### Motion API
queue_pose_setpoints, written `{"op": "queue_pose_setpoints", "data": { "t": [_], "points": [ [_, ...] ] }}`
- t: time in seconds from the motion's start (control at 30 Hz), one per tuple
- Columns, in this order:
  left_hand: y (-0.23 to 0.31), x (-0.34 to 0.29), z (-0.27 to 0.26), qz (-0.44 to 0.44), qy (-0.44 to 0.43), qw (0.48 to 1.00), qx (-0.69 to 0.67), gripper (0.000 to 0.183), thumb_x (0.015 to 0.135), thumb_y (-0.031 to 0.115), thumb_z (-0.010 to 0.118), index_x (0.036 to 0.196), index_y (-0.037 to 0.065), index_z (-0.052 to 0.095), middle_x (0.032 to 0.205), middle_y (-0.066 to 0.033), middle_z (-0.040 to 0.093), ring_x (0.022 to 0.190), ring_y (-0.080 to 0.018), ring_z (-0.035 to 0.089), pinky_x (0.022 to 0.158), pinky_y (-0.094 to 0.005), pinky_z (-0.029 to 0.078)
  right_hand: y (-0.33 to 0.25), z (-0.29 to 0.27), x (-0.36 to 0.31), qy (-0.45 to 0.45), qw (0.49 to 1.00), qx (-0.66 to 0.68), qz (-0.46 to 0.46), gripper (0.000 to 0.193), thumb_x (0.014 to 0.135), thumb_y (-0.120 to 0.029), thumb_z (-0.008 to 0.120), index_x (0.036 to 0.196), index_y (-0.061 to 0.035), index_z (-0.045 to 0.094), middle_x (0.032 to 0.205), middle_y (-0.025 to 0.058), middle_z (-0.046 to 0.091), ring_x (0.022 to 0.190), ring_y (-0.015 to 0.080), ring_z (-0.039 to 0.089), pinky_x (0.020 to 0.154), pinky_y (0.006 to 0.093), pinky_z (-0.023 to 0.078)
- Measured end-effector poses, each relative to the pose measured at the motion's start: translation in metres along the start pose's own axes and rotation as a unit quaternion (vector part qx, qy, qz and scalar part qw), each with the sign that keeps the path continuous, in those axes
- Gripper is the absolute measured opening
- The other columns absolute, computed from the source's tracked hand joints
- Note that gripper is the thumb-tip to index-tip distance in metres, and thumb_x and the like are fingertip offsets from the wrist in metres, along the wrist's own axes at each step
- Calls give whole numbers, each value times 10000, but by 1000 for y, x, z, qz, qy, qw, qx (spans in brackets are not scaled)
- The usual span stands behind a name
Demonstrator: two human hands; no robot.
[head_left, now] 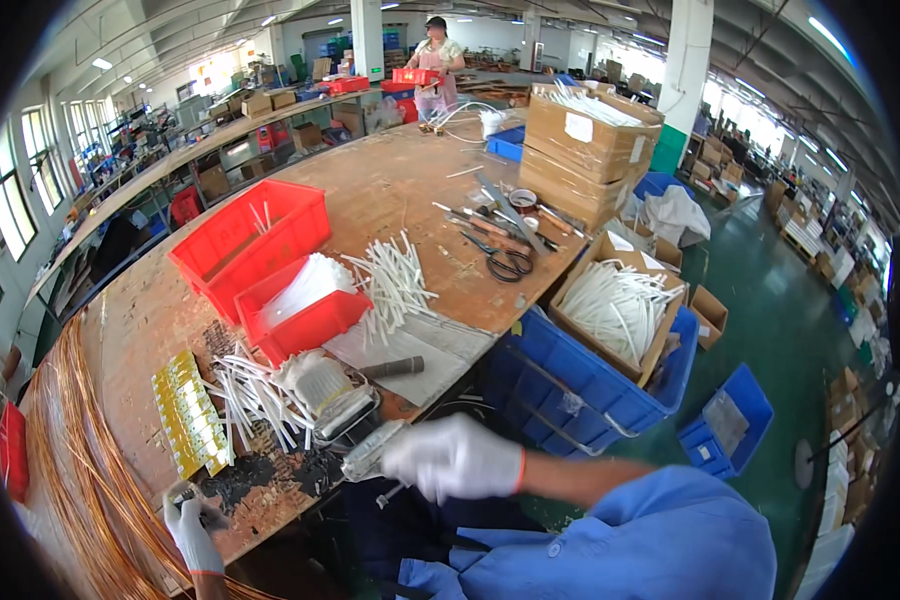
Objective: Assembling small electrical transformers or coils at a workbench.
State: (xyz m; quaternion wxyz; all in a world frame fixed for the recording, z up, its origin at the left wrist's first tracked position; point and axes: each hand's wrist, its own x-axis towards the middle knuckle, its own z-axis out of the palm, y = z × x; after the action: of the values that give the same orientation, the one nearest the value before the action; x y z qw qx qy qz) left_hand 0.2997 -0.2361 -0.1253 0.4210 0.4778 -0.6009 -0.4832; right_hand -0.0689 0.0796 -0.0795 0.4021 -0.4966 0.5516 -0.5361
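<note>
My left hand point(192, 535), in a white glove, is at the table's near left edge beside a bundle of long copper-coloured wires point(95, 470). Its fingers are bent together around something small and dark that is hard to make out. My right hand point(457, 460), also gloved and slightly blurred, is curled just right of a grey metal bench vise point(372, 450); what it holds, if anything, is hidden. A metal bar with a knob hangs below the vise. Between the hands lie white tubes point(265, 400) and a yellow panel of repeated pieces point(185, 415).
Two red bins point(255, 250) stand left of loose white tubes point(395, 280). Scissors point(508, 265) and hand tools lie farther right. Cartons point(580, 150) are stacked at the table's right edge, above a blue crate point(560, 385). Across the table stands a person point(436, 60) with a red bin.
</note>
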Motion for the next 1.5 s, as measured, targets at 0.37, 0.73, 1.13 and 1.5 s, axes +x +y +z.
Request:
{"op": "queue_pose_setpoints", "data": {
  "t": [0.37, 0.73, 1.13, 1.5],
  "points": [
    [116, -88, 144, -100, -255, 863, -425, 678, 945, 19, 738, 1582, -8, 508, 1107, -105, 689, 1158, -358, 744, 979, -564, 669, 90, 78, -16, 275, 938, 207, 32, 754, 1001, 60, 659, 1696, 9, 373, 1370, 140, 686, 1010, 154, 748, 865, 333, 647],
    [136, -92, 180, -14, -313, 913, -262, 620, 1053, 309, 801, 1468, -78, 552, 1125, -159, 743, 1067, -275, 781, 901, -435, 669, 133, 140, -22, 187, 970, 147, 55, 528, 1048, -126, 769, 1522, 14, 584, 1425, 121, 695, 961, 105, 694, 879, 300, 602],
    [134, -83, 183, 17, -322, 901, -290, 620, 1047, 171, 792, 1589, -9, 549, 1366, -97, 696, 1246, -223, 696, 1159, -460, 537, 119, 137, -3, 17, 719, 695, -8, 505, 1135, -360, 665, 1523, -43, 605, 1333, 99, 718, 1197, 248, 715, 1100, 522, 578],
    [129, -87, 207, 96, -274, 957, 19, 536, 998, 3, 744, 1503, -53, 575, 1257, -136, 772, 1137, -166, 747, 1009, -329, 608, 152, 104, -12, 159, 733, 660, 40, 442, 1130, -262, 687, 1520, -79, 587, 1242, 61, 726, 1042, 192, 726, 921, 481, 654]
  ]
}}
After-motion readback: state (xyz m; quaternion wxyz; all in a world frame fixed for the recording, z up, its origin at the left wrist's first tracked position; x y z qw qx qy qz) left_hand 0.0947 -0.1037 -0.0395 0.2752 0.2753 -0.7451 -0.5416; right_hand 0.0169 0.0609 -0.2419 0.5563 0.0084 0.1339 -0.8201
